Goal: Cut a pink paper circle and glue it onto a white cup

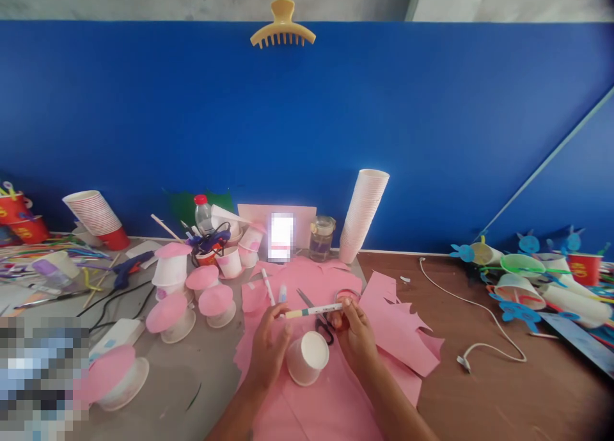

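A slim white marker pen (314, 310) with a pale yellow end lies level between my two hands. My right hand (355, 335) pinches its right end. My left hand (269, 346) has curled fingers at the yellow end, its thumb a little lower. Just below the pen, an upturned white paper cup (307, 359) rests on pink paper (330, 396). Scissors (325, 331) with dark handles lie behind the pen, partly covered by it. Close to my right fingers is a roll of tape (347, 294). Another white pen (267, 287) lies beyond my left hand.
Cups with pink paper discs (169, 312) stand at left, near a glue gun (132, 268) and cables. At the back are a lit phone (281, 236), a glass jar (322, 238) and a tall cup stack (364, 214). A white cable (480, 300) and blue paper crafts (520, 313) lie right.
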`<state>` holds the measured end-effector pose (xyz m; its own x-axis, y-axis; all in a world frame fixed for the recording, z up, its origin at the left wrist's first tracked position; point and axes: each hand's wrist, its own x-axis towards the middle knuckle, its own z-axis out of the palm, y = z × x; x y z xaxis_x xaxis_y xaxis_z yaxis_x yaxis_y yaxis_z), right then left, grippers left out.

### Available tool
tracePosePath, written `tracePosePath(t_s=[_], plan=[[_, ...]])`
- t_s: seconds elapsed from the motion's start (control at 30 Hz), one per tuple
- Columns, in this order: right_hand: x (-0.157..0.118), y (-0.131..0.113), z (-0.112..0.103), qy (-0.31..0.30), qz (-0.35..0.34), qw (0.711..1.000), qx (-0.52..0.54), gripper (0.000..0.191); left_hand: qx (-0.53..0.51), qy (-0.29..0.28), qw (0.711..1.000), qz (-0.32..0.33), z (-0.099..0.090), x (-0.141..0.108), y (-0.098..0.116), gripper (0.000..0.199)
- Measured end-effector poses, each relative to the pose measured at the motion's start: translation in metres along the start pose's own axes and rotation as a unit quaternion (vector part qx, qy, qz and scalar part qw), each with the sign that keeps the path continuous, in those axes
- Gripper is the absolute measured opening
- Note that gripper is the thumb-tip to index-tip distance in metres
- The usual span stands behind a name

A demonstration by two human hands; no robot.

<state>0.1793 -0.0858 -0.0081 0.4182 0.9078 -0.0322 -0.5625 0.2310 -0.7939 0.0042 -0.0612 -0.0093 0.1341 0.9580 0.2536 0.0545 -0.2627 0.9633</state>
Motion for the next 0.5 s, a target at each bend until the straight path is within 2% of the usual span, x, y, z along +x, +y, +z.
tracePosePath(t_s=[0.13, 0.33, 0.5], plan=[[-0.006, 0.002, 0.003, -0.058, 0.032, 0.998, 0.01, 0.026, 0.009, -0.002, 1.0, -0.009, 0.002, -0.001, 0.005, 0.028], [-0.013, 0.001, 0.005, -0.139, 0.079, 0.987, -0.02, 0.028, 0.016, -0.038, 0.998, -0.037, 0.003, -0.002, 0.008, 0.028], [-0.014, 0.005, 0.006, -0.153, 0.08, 0.983, -0.066, 0.026, 0.051, -0.046, 0.997, -0.017, 0.004, -0.002, 0.01, 0.024]])
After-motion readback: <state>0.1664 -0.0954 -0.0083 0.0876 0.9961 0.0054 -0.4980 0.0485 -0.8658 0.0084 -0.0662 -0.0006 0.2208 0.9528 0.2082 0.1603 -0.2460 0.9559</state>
